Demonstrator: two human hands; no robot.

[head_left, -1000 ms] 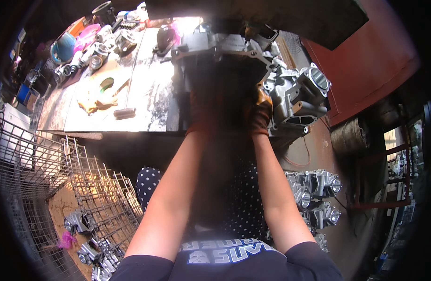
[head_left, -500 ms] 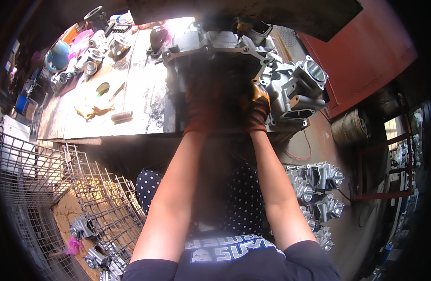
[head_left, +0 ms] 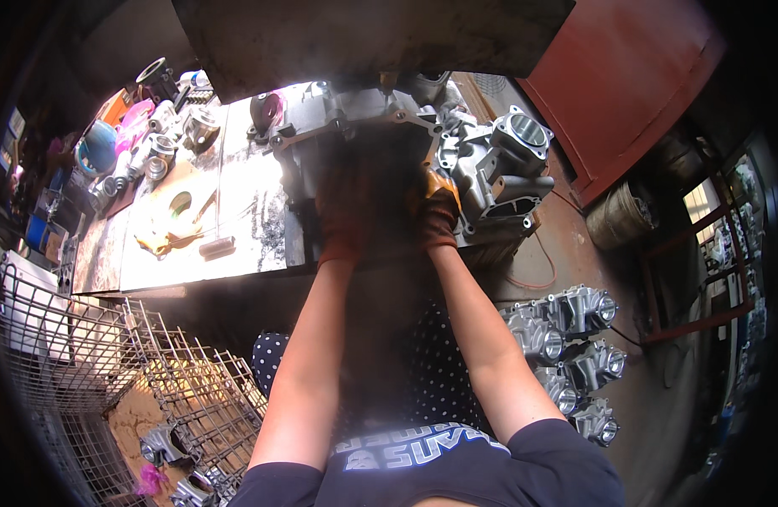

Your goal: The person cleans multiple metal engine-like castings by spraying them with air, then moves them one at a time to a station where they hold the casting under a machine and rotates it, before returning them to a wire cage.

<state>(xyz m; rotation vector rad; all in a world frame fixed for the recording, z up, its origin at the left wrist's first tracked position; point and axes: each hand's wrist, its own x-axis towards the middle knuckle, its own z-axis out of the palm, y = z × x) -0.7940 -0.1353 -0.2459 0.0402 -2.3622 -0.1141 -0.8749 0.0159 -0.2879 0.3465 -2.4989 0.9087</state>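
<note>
Work at a tabletop (head_left: 247, 190), seen from above. A large cast metal housing (head_left: 359, 108) stood near the tabletop's front edge, ahead of the person, its flanged rim turned toward the body and its hollow in deep shadow. The gloved left hand (head_left: 342, 215) lay before this hollow, blurred and darkened; whether it grasped anything could not be told. The gloved right hand (head_left: 438, 207), its glove orange at the fingers and dark toward the wrist, was at the right side of the housing's rim; its fingers were partly hidden, so its grip could not be determined. Just to its right rested a second casting (head_left: 503, 173) with a round bored opening facing upward. To the left lay a mallet-shaped tool (head_left: 217, 246) and, behind it, a ring-shaped part (head_left: 179, 204). Farther back were a blue container (head_left: 97, 149) and smaller metal parts. A wire basket (head_left: 199, 389) stood at lower left; more castings (head_left: 579, 311) sat on the floor at right.
</note>
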